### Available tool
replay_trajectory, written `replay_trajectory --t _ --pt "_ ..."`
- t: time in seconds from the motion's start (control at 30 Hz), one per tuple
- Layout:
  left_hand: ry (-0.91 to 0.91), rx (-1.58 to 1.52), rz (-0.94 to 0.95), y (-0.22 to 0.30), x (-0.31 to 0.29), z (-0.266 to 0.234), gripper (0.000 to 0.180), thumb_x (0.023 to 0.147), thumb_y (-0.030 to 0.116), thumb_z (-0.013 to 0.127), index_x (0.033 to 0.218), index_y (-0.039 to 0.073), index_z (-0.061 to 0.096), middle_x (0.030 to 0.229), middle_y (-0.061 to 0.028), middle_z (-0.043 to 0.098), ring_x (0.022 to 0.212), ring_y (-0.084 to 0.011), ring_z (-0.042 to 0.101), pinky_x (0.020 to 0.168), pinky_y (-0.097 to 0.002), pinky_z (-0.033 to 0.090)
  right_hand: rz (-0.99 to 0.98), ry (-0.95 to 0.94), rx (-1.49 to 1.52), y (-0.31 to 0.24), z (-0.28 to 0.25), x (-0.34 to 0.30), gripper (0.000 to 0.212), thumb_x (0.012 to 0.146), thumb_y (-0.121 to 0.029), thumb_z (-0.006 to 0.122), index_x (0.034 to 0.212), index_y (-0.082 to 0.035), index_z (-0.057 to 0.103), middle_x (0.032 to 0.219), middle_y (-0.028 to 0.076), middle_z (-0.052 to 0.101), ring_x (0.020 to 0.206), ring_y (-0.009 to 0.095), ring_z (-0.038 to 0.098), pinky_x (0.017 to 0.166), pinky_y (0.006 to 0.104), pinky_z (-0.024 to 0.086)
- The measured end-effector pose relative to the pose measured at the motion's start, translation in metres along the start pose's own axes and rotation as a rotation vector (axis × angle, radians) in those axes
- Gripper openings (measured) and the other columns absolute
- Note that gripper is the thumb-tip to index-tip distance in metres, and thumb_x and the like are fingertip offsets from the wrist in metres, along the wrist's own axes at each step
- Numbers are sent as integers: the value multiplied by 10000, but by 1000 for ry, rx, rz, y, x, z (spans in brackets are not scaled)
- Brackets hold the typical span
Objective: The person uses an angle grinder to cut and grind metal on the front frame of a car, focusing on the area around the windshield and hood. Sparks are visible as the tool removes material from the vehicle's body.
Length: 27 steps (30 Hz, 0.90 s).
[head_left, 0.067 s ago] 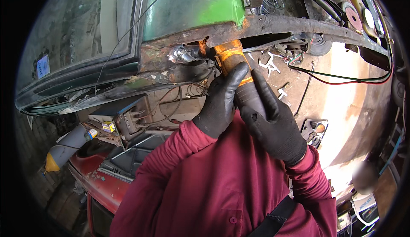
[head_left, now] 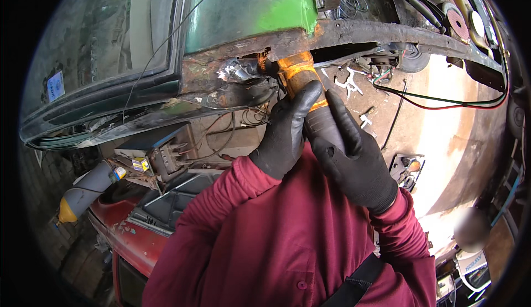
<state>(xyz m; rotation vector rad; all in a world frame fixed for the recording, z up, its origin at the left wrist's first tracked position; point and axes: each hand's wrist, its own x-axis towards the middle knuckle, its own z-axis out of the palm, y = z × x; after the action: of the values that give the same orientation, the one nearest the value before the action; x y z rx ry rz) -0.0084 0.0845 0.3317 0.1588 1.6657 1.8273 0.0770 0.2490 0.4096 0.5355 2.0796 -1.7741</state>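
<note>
An angle grinder (head_left: 299,76) with a worn orange head and a dark grey body is between my two gloved hands. At its far end, coppery wire bristles (head_left: 262,61) sit against or very close to the rusty lower edge of the car body (head_left: 213,66). My left hand (head_left: 285,130), in a black glove, wraps the grinder's left side with the thumb along the top. My right hand (head_left: 359,166), also black-gloved, closes round the rear grey body from the right. Its fingertips underneath are hidden.
A green-painted panel (head_left: 254,8) rises beyond the grinder. Below left stand a welder-like metal box (head_left: 157,149), a grey cylinder with a yellow end (head_left: 86,191) and a red car panel (head_left: 135,246). Green and red hoses (head_left: 442,103) loop at right. A blurred round shape (head_left: 472,229) appears lower right.
The coppery bristles look splayed out now, where a moment ago they looked more compact. My hands and the grinder hold nearly the same place.
</note>
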Motion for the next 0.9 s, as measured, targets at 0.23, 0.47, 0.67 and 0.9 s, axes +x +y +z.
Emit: replay_trajectory --t 0.23,0.47,0.67,0.9 --pt "-56 -87 -135 -12 6 -10 370 1245 255 522 1569 126 642 1256 -167 760 1145 -263 765 1025 -418 609 -10 -10 72 7 1 7 830 1135 -191 691 1831 -13 274 1529 175 699 1362 200 657 1195 367 495" --pt "-47 587 501 -27 -7 -14 466 1208 114 527 1666 183 567 1395 -194 738 1271 -347 748 1145 -454 600 -112 -8 3 18 4 -3 841 1145 -213 690 1832 0 255 1649 198 618 1483 229 595 1249 378 456" --pt "-77 398 347 -22 -7 -12 417 1228 139 518 1634 158 613 1446 -181 723 1286 -299 742 1164 -431 583 -128 -5 96 23 7 -3 847 1146 -225 689 1836 -10 249 1646 200 620 1479 234 604 1248 380 458" --pt "-31 511 405 -11 -7 -11 363 1237 198 534 1570 133 663 1436 -159 731 1289 -264 735 1155 -420 571 -102 -13 94 25 8 -2 844 1137 -190 689 1839 -21 252 1635 196 630 1485 237 602 1254 383 454"
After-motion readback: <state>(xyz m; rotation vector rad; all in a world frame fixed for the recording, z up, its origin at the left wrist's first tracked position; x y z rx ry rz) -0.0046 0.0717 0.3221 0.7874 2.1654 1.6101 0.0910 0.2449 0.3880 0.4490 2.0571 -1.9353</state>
